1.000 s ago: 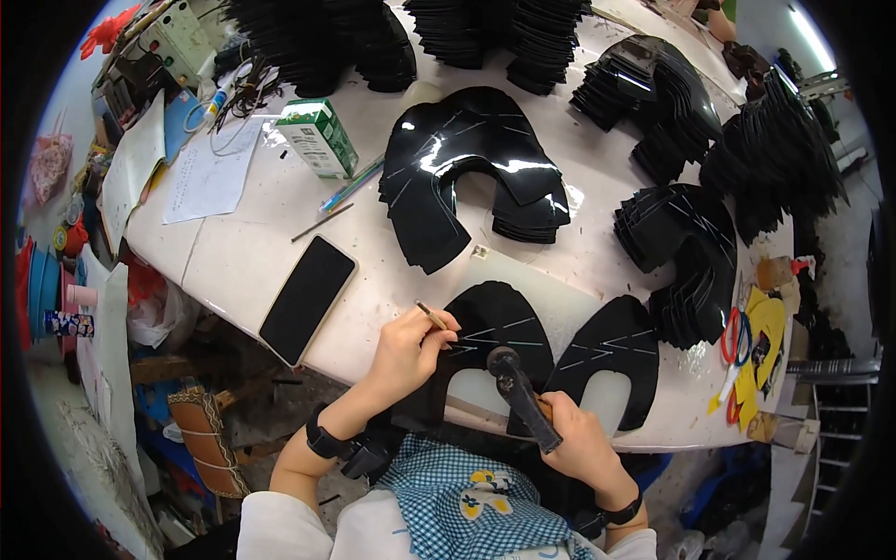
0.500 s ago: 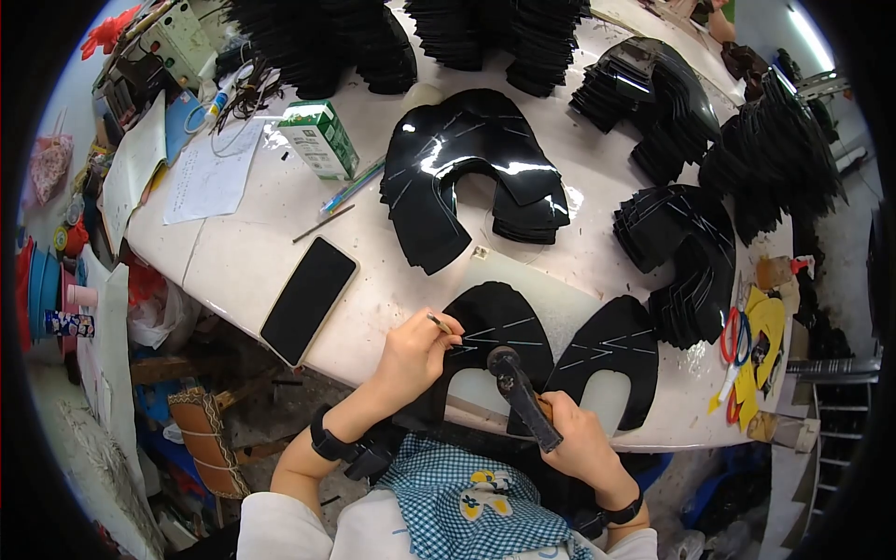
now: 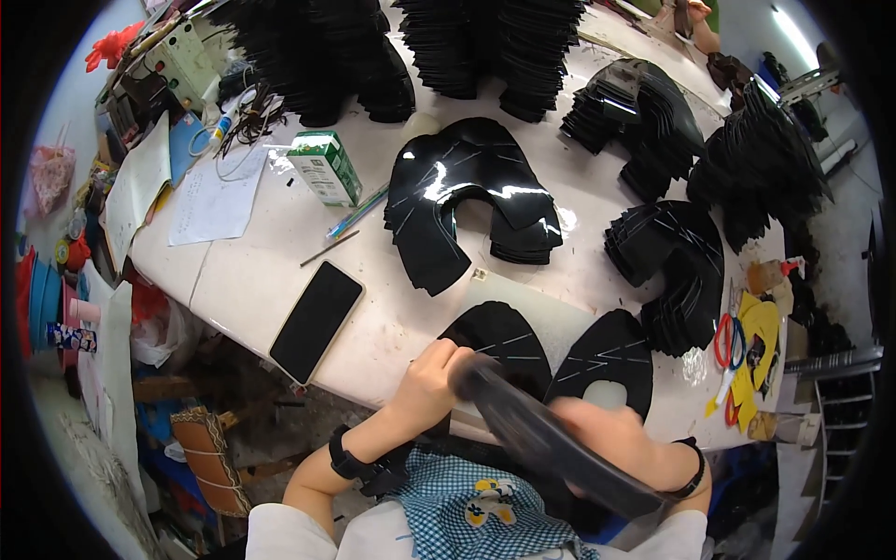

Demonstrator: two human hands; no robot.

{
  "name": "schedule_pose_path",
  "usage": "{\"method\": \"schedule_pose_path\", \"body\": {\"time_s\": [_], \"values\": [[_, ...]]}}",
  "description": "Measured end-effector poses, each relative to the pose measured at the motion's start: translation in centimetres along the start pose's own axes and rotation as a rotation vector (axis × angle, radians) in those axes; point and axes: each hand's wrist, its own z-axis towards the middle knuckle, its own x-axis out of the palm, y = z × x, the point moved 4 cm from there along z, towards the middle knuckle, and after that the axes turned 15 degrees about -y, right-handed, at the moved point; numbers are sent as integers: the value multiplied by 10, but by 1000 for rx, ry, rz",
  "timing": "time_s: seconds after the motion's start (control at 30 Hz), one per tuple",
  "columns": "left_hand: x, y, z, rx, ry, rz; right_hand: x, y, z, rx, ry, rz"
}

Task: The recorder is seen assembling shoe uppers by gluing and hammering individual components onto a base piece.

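Right hand (image 3: 618, 435) is gripping a long, blurred, black, metal-looking hammer (image 3: 534, 425) (likely heavy, best held by its handle); left hand's (image 3: 425, 385) hold, cannot tell.

I am in a workshop: beyond my long dark hammer (image 3: 541, 425), tall stacks of thin black curved sheets (image 3: 536, 58) stand on a white table (image 3: 252, 275).

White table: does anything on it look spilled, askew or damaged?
No clear spill or breakage shows. The phone stands out: it lies slantwise, its near end right by the edge of the white table, where a knock might tip it off. The middle stack of black pieces looks uneven, its layers fanned.
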Motion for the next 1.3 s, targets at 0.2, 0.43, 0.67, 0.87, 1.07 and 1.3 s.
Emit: {"method": "schedule_pose_path", "body": {"time_s": [0.2, 0.43, 0.67, 0.87, 1.07, 1.3], "values": [[-5, 23, -4, -253, -89, -141, -8, -13, -20, 61, -62, -77], [2, 7, 3, -284, 4, -295, -4, -46, -62, 308, -224, 44], [8, 9, 4, -246, 13, -251, -1, -50, -68, 242, -216, 12], [8, 8, 4, -233, 22, -264, 1, -47, -66, 323, -185, 90], [9, 0, 0, -101, 41, -158, -32, -6, -50, -52, -237, -49], [10, -3, -1, -17, 92, -58, 6, -19, -7, 98, 41, -103]]}}
